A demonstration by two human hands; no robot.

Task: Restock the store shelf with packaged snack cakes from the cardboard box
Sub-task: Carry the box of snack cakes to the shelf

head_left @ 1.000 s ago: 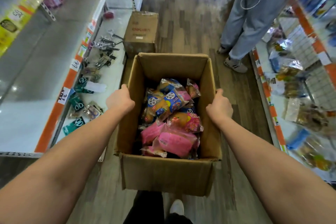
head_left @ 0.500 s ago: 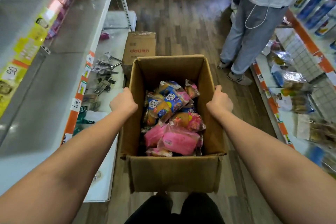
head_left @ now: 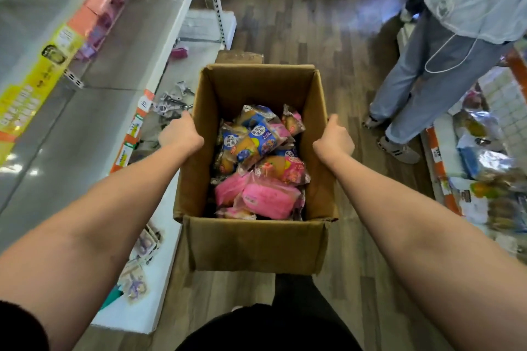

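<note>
Cardboard box (head_left: 256,242) with snack cakes (head_left: 258,168) is held above the aisle floor, beside the shelf (head_left: 94,111). Left grip (head_left: 180,135) and right grip (head_left: 334,138) each clutch a side wall. Risk: walls flex, box tips, cakes spill; could also bump the bystander (head_left: 427,80).

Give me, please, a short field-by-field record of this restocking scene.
container: cardboard box, top open, held in the aisle
left hand: left hand grips the box's left wall
right hand: right hand grips its right wall
contents: snack cakes; pink packs nearest, blue packs farther
left side: shelf
bystander: person standing ahead on the right
</note>
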